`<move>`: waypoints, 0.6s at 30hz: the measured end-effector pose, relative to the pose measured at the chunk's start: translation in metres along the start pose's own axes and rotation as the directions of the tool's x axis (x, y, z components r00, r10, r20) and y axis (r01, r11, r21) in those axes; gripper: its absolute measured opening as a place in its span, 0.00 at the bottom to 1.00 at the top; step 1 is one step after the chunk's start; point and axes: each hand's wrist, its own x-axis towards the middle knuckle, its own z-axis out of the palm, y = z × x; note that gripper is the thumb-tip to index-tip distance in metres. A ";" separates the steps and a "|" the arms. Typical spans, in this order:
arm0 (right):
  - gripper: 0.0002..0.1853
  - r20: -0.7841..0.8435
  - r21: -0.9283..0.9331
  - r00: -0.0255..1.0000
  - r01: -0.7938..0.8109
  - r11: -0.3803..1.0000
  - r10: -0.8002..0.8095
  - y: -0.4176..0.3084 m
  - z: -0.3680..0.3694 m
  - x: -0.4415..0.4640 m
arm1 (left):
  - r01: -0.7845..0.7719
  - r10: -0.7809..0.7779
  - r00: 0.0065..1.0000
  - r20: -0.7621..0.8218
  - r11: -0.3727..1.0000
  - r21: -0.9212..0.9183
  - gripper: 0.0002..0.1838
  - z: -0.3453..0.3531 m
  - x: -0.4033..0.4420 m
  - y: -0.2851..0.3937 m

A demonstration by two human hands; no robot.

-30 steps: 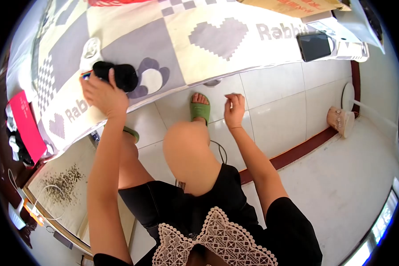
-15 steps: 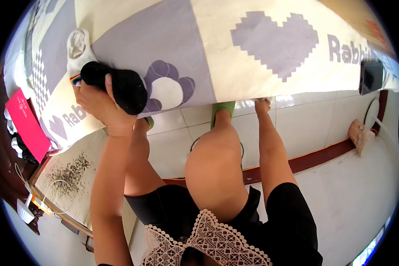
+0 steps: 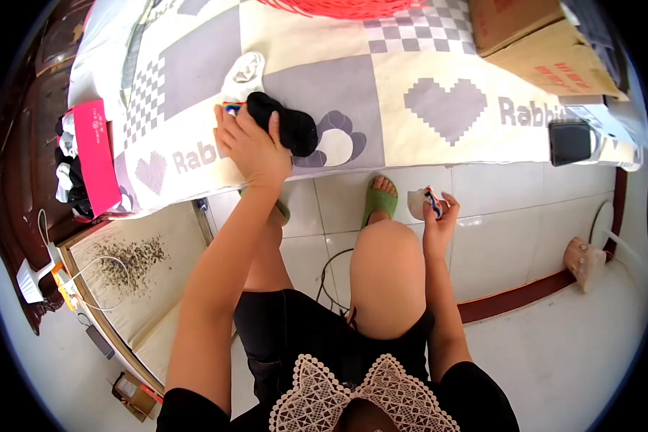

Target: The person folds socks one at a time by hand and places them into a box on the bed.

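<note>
A black sock, bunched up, lies near the bed's front edge, with my left hand curled against it, thumb on top. A white sock with a rainbow-striped cuff extends from beneath that hand and the black sock. Beyond the bed edge, over the floor, my right hand pinches a small white sock with a rainbow-striped band. The patterned bedsheet lies under the black sock and the first white sock.
A pink box with socks stands on the left. A red basket sits at the back; a cardboard box and a phone are at the right. Below the bed are a beige cushion and tiled floor.
The view has shifted. My right hand, earlier with no sock visible, now holds a white sock with a striped band above the floor. My left hand stays at the black sock.
</note>
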 end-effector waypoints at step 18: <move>0.10 0.422 0.342 0.888 0.030 0.939 -0.182 -0.188 0.046 -0.095 | 0.262 -0.540 0.808 0.237 -0.032 -0.965 0.10 -0.131 0.017 -0.020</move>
